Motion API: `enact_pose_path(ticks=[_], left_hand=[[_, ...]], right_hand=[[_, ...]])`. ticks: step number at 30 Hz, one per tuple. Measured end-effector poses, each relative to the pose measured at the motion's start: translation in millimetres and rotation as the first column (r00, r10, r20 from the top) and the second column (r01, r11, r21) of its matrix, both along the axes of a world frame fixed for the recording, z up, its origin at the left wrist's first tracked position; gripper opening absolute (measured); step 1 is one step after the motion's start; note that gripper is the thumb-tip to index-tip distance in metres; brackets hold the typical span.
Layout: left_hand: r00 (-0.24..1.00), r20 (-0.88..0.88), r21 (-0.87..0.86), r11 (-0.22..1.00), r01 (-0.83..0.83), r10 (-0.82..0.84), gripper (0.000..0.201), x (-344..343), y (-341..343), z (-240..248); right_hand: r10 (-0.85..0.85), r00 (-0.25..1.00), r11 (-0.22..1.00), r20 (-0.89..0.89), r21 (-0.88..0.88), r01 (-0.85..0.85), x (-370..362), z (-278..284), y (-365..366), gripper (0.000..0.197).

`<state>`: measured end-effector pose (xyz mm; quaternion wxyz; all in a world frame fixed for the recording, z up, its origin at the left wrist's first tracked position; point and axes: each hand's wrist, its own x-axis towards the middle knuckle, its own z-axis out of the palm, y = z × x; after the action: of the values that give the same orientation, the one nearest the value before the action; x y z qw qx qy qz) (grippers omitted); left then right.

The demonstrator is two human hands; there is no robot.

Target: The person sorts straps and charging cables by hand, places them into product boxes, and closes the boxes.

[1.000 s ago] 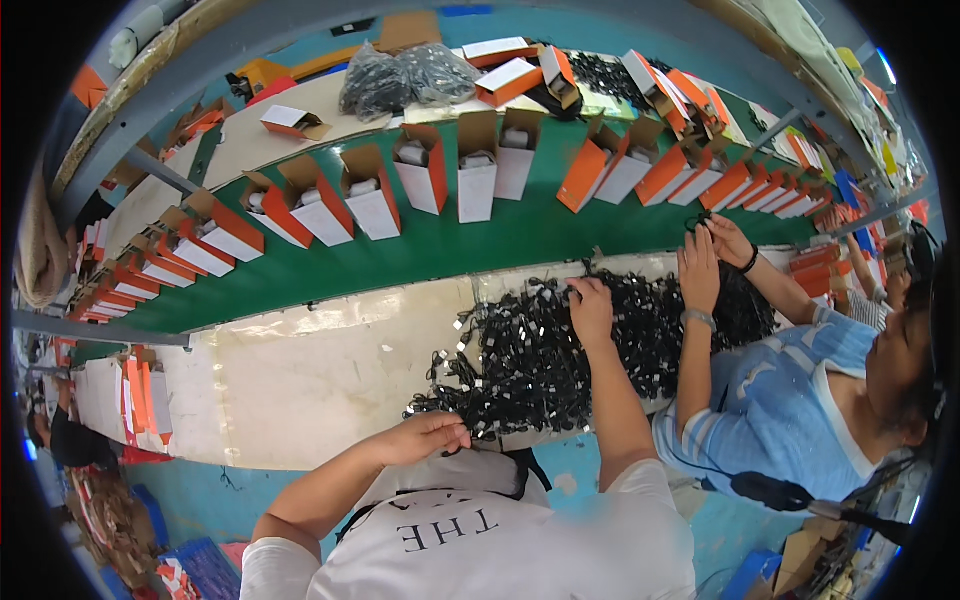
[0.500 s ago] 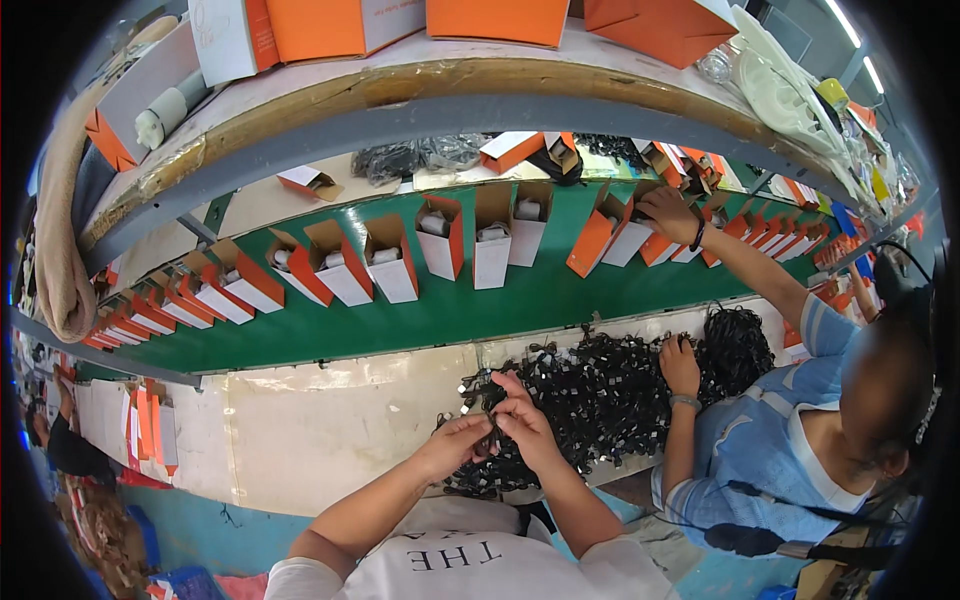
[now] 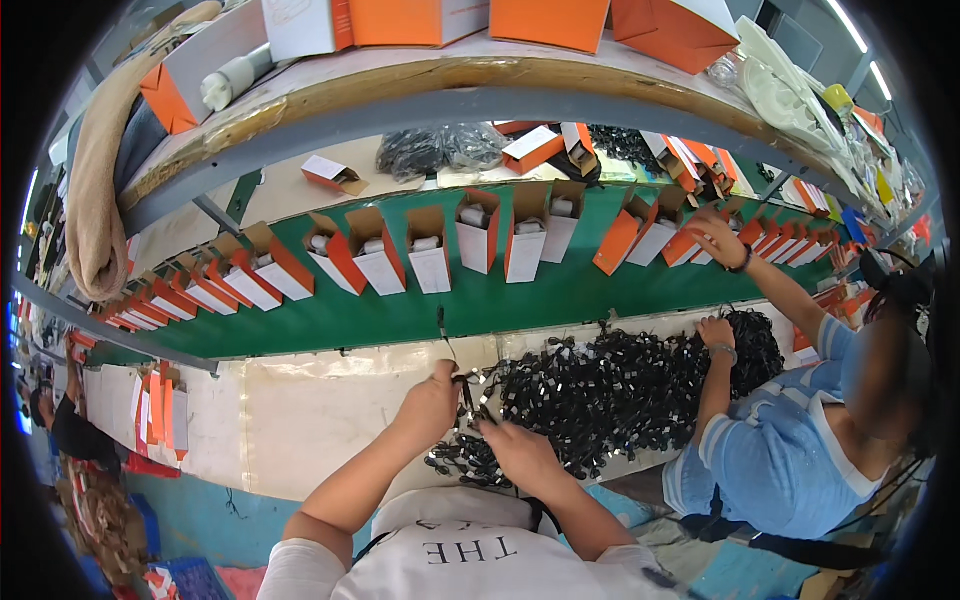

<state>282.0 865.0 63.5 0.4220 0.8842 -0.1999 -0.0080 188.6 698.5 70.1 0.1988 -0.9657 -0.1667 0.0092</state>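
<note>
My left hand (image 3: 428, 408) is closed, its fingertips pinching a black cable (image 3: 464, 391) that dangles beside them at the left end of a heap. Just to the right and nearer to me, my right hand (image 3: 522, 456) is closed too, its thumb and fingers on a dark piece of cable. Its fingertips are partly hidden. Below and beside both hands spreads the heap of short black cables (image 3: 600, 400) with small silver plugs, lying on the pale worktable (image 3: 320, 430).
Beyond the table runs a green conveyor belt (image 3: 400, 318) carrying several open orange-and-white boxes (image 3: 428, 268) with white items inside. A shelf edge (image 3: 450, 80) with more boxes crosses overhead. At right, a co-worker (image 3: 770, 440) reaches toward boxes with one hand and the cables with the other.
My hands, close together before, have come apart: the left moved up and left, the right slightly down. The view has shifted. The co-worker's far hand has moved off a box.
</note>
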Motion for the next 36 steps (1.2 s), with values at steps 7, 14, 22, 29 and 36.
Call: enact_pose_path(ticks=[7,14,22,29,36], left_hand=[[0.438,-0.36,-0.458,0.565,0.686,-0.824,0.015,-25.6,-0.7,31.0],[0.792,0.059,-0.066,0.789,0.611,-0.608,0.011,-26.3,10.6,17.0],[0.728,0.668,-0.078,0.958,0.277,-0.156,0.025,-3.9,-19.5,3.2],[0.824,0.525,0.163,0.976,0.147,-0.212,0.055,-7.0,-25.3,-20.8],[0.956,0.24,0.046,0.985,0.164,-0.17,0.058,-5.6,7.2,-45.4]], right_hand=[[-0.267,0.952,0.7,-0.151,0.649,0.299,34.1,14.8,-25.2,0.012],[-0.046,0.969,0.982,0.242,0.189,-0.001,5.8,62.0,10.4,0.021],[0.125,0.921,-0.417,-0.37,0.822,0.387,30.6,-21.9,24.5,0.02],[-0.339,0.808,-0.018,-0.482,0.862,0.506,89.4,-49.2,-11.1,0.022],[-0.253,0.652,0.954,0.715,0.072,0.291,266.9,44.7,-87.3,0.015]])
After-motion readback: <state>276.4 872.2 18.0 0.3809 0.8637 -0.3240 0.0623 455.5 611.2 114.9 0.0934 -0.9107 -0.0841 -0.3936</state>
